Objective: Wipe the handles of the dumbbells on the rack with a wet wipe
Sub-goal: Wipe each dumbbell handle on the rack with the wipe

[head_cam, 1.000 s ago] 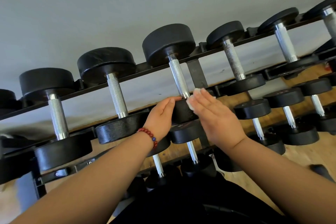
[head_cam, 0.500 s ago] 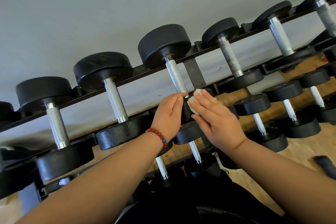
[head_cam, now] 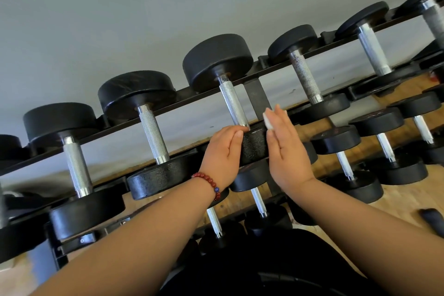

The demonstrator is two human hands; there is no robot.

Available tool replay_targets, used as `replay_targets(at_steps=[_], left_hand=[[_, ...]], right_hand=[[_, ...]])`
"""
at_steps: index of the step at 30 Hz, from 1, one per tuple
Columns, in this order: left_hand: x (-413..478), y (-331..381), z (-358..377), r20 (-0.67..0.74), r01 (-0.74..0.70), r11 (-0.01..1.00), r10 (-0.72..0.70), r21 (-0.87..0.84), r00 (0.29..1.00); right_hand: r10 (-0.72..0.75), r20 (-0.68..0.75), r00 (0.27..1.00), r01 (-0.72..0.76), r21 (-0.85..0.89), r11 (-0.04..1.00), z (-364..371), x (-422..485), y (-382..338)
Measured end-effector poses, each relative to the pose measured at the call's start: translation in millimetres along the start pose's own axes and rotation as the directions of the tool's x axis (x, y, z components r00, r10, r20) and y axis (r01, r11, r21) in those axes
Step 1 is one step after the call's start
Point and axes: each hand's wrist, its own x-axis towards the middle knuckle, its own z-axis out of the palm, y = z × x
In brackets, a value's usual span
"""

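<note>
Far left on the top tier of the black rack (head_cam: 185, 92), a dumbbell with a knurled steel handle (head_cam: 76, 163) lies across the rails; just beside it a second dumbbell (head_cam: 153, 132) lies the same way; a grey wall (head_cam: 144, 7) stands behind both. The left forearm reaches up from the bottom edge, a red bead bracelet (head_cam: 208, 181) at the wrist; the left grip (head_cam: 222, 154) is released, its fingers straight and laid against the left side of the near head (head_cam: 254, 146) of the middle dumbbell, thumb up near the foot of that dumbbell's handle (head_cam: 234, 106). On the head's right side the right grip (head_cam: 287, 151) is likewise released and flat, fingers straight and pointing up; the white wet wipe (head_cam: 267, 120) sits under its fingertips, at the head's upper right edge and just below the handle; I cannot tell whether the thumb pins it. Further right, three more dumbbells (head_cam: 305, 77) lie on the top tier, handles bare; smaller dumbbells (head_cam: 382, 144) fill the lower tier; the wooden floor (head_cam: 398, 202) shows beneath them.
</note>
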Motion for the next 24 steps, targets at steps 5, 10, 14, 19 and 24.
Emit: replay_targets(at_steps=[5,10,14,19,24], left_hand=[[0,2,2,-0.028,0.037,0.999,-0.038,-0.019,0.999],[-1,6,5,-0.05,0.074,0.997,-0.073,0.021,0.996],[-3,8,10,-0.109,0.066,0.996,-0.059,0.059,0.992],[-3,12,13,-0.144,0.068,0.995,-0.057,0.07,0.988],[-4,14,13,-0.153,0.103,0.99,-0.088,0.096,0.984]], right_hand=[[-0.202,0.115,0.973,0.215,-0.114,0.97,1,-22,21],[0.008,0.12,0.993,-0.014,0.053,0.999,-6,-2,12],[-0.077,0.146,0.986,0.07,0.05,0.996,-6,-23,24],[-0.01,0.123,0.992,-0.007,0.136,0.991,-6,-7,25],[-0.054,0.072,0.996,0.044,0.138,0.989,-16,-11,34]])
